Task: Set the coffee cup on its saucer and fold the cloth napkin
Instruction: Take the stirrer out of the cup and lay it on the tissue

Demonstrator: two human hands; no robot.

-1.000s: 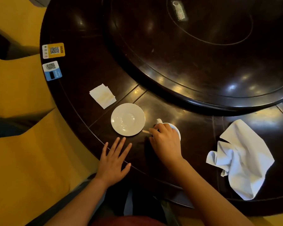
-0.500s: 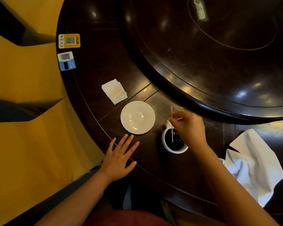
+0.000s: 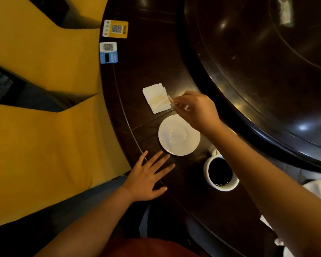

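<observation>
A white coffee cup (image 3: 220, 173) full of dark coffee stands on the dark table, just right of and nearer than the empty white saucer (image 3: 178, 135). My right hand (image 3: 196, 108) hovers beyond the saucer, pinching a thin wooden stir stick (image 3: 170, 101) whose tip is over a small stained paper napkin (image 3: 156, 98). My left hand (image 3: 148, 176) lies flat, fingers spread, on the table edge near the saucer. The white cloth napkin (image 3: 317, 190) lies crumpled at the far right, mostly hidden behind my right forearm.
A large raised turntable (image 3: 267, 71) fills the table's far right. Two QR code cards, yellow (image 3: 116, 29) and blue (image 3: 108, 52), sit at the table's left edge. Yellow chair cushions (image 3: 44, 136) lie to the left.
My right hand lifted the stir stick out of the cup and carried it left across the saucer to the paper napkin. The left hand stayed flat. The camera view shifted left.
</observation>
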